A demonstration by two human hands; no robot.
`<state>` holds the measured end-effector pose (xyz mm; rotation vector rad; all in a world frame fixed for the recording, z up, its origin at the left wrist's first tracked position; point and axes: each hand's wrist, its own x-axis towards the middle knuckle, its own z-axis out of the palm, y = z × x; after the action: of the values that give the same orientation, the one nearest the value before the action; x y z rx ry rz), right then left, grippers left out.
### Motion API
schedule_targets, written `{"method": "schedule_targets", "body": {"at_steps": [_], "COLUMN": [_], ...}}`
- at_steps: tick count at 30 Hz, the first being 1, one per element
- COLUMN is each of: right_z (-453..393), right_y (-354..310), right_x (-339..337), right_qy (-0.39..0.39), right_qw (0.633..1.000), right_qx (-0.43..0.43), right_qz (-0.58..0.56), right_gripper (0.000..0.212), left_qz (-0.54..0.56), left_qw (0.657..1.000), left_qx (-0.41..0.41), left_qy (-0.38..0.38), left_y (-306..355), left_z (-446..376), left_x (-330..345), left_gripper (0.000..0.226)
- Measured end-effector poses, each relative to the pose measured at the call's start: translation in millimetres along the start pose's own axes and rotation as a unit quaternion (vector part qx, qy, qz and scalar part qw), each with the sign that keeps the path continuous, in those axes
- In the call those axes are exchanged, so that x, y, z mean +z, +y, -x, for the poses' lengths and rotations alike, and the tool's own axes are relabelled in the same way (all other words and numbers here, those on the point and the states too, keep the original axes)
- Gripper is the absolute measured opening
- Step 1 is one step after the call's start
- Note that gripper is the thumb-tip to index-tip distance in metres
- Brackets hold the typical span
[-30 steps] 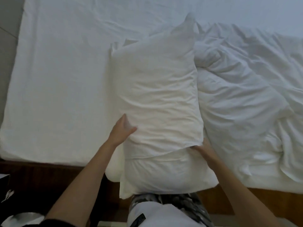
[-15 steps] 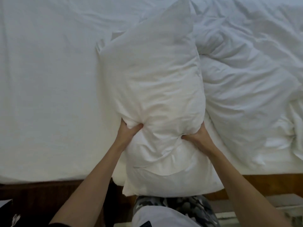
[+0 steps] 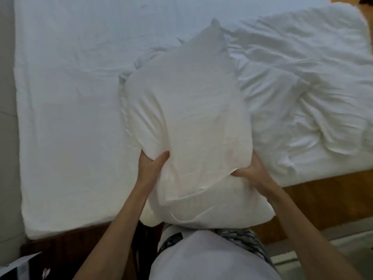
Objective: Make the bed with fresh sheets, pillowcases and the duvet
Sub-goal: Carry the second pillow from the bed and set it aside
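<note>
A white pillow (image 3: 187,110) in a white pillowcase stands tilted over the near edge of the bed, its far corner pointing away from me. My left hand (image 3: 152,165) grips its left side and my right hand (image 3: 251,171) grips its right side, both squeezing the fabric near the open end of the case. The case's loose open end (image 3: 212,209) hangs down against my body. A crumpled white duvet (image 3: 302,102) lies on the right half of the bed. A white fitted sheet (image 3: 70,98) covers the mattress on the left.
The wooden bed frame (image 3: 314,203) runs along the near edge, with grey floor (image 3: 333,253) to the lower right. A dark bag or box with white parts (image 3: 22,267) sits at the lower left. A grey wall or floor strip (image 3: 7,118) borders the bed's left side.
Both hands went from resting flat on the pillow's sides to squeezing it, and the pillow has been lifted and pulled toward me. The view has shifted.
</note>
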<state>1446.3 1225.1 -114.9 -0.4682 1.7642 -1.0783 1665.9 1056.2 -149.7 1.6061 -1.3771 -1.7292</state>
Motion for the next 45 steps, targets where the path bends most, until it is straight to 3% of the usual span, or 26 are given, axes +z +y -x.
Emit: {"method": "schedule_targets", "body": {"at_steps": [5,9,11,16,20,23,26,35,42,45], "right_z": [124,214,251,319,359,372,375,366,363,348], "right_y": [36,75,91,130,157,176,199,226,245,259], "right_x": [-99,-185,-221,-291,-349,-402,-465,-707,-867,-956], "right_qy": [0.071,0.213,0.273,0.434,0.505,0.538,0.573,0.624,0.615,0.591], "right_qw": [0.988,0.919,0.901,0.846,0.796,0.757,0.726,0.719,0.736,0.76], "right_qx": [-0.014,0.039,0.033,0.027,0.057,0.045,0.054,0.094,0.08,0.063], "right_qz": [-0.138,-0.33,-0.337,-0.307,-0.329,-0.368,-0.378,-0.29,-0.27,-0.265], "right_gripper": [0.077,0.044,0.056,0.059,0.097,0.07,0.066,0.08,0.098,0.086], "left_qz": [-0.043,-0.085,-0.112,-0.158,-0.196,-0.226,-0.245,-0.269,-0.285,-0.283], "left_qw": [0.994,0.977,0.961,0.921,0.886,0.857,0.831,0.797,0.812,0.828], "left_qx": [0.084,0.141,0.168,0.209,0.223,0.242,0.256,0.258,0.253,0.273], "left_qy": [-0.054,-0.137,-0.187,-0.289,-0.356,-0.395,-0.429,-0.475,-0.443,-0.4], "left_y": [30,42,46,55,54,52,51,70,82,81], "left_z": [97,181,217,283,327,352,368,396,431,443], "left_x": [98,197,248,360,442,503,576,826,984,1053], "left_gripper": [0.067,0.06,0.06,0.055,0.063,0.074,0.07,0.062,0.051,0.051]}}
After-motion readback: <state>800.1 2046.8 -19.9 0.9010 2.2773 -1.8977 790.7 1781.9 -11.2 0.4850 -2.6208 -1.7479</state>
